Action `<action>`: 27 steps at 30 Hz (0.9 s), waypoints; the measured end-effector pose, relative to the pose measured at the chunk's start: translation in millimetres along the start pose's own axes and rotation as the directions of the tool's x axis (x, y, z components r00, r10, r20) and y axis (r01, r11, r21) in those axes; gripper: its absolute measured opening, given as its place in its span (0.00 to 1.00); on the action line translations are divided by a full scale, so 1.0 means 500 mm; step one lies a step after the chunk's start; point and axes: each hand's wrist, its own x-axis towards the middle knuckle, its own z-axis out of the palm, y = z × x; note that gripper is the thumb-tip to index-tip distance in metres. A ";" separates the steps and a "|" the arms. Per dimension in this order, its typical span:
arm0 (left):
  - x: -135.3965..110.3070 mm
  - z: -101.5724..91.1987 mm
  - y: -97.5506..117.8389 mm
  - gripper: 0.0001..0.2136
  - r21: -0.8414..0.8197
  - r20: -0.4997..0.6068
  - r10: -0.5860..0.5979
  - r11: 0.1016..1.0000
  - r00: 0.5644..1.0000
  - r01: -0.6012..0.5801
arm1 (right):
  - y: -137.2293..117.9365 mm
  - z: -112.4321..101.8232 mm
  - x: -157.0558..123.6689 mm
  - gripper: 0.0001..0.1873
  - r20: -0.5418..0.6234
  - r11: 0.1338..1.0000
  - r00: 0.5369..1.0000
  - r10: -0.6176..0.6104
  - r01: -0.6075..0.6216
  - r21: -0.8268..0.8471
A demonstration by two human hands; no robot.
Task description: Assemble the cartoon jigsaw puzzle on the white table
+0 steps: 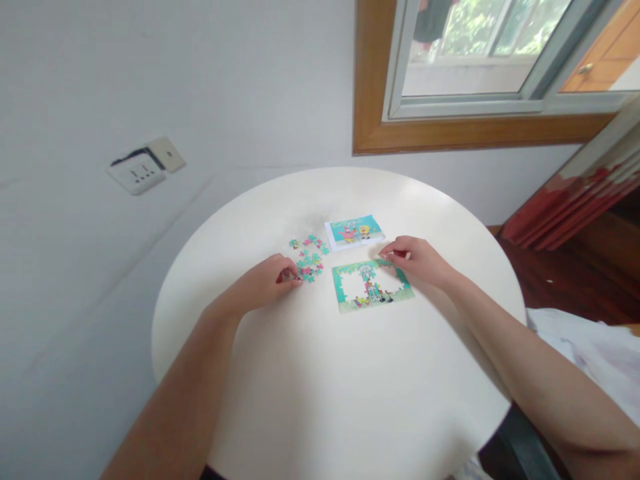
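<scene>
Puzzle pieces (pixel 312 261) lie right at the fingertips of my left grip (pixel 273 281); my right grip (pixel 413 257) is by the far edge of the puzzle board (pixel 342 293) — both narrow, contents I can't tell.

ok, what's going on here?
A person has both hands at a jigsaw on a round white table. The left hand is at the near edge of the loose pieces; the right hand is at the far right of the partly filled puzzle, which has two large gaps. A picture card lies behind it. Whether the fingers grip a piece is too small to tell.
</scene>
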 end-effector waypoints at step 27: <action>-0.007 -0.010 0.042 0.11 0.015 0.082 0.036 0.999 0.996 -0.037 | -0.006 -0.001 -0.001 0.14 0.024 1.000 1.000 -0.015 0.015 -0.012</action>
